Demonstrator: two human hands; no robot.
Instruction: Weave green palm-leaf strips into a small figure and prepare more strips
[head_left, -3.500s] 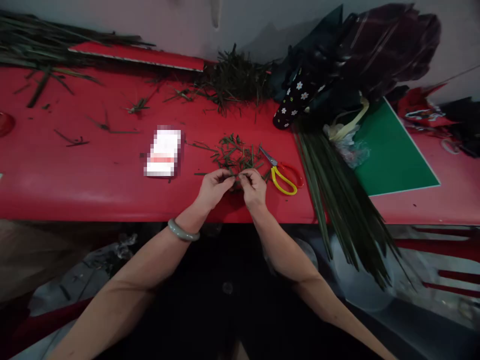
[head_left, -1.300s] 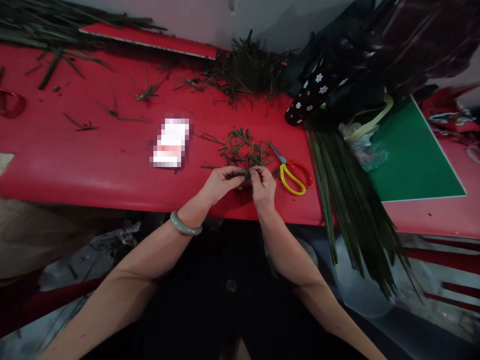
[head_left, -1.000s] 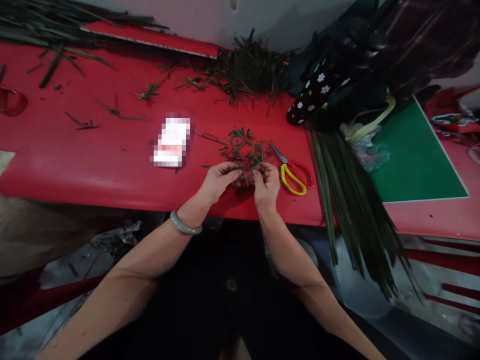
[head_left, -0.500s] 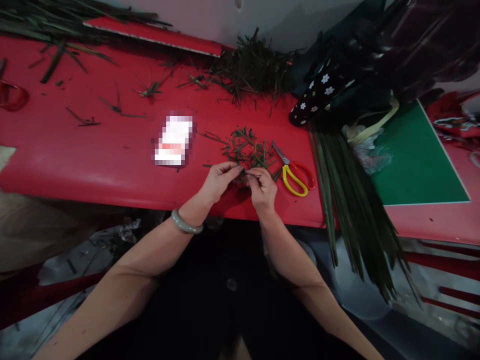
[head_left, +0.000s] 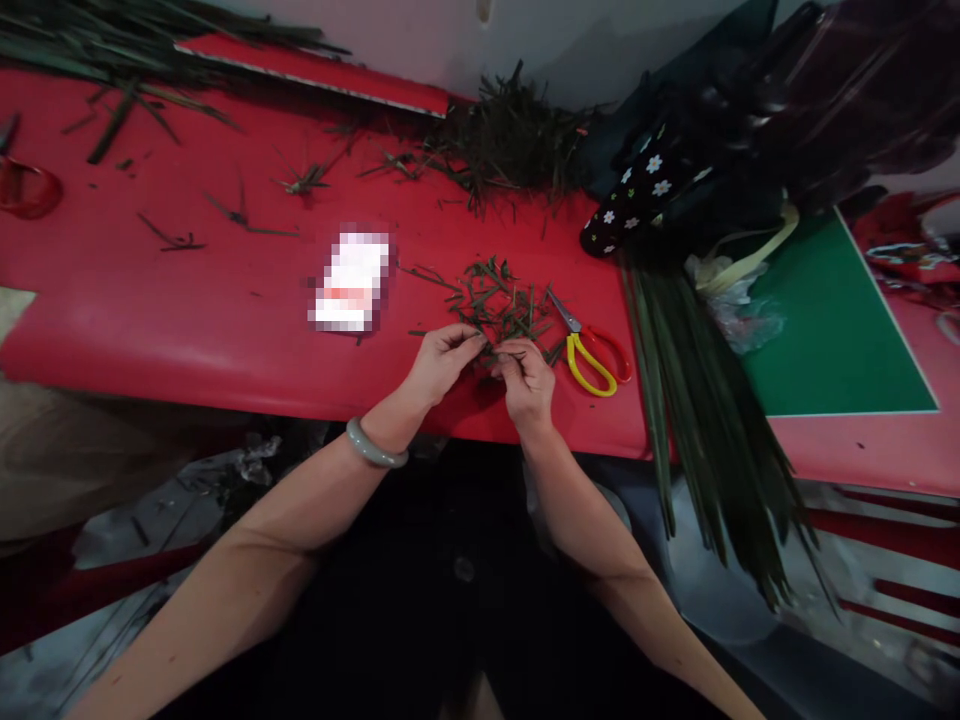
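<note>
My left hand and my right hand meet fingertip to fingertip above the front of the red tabletop. Both are pinched closed on a small dark green leaf piece, mostly hidden by the fingers. Just beyond them lies a loose pile of short cut leaf bits. Scissors with one yellow and one red handle rest to the right of my right hand, blades pointing away. A lit phone, its screen blurred out, lies left of my left hand.
Long green leaves hang over the table's front edge at right, beside a green board. A heap of leaf scraps sits against the wall. Red-handled scissors lie far left. A black flowered object stands behind the scissors.
The whole view has shifted very slightly. Both hands keep their pinch at nearly the same spot, with only a small movement of the fingers.
</note>
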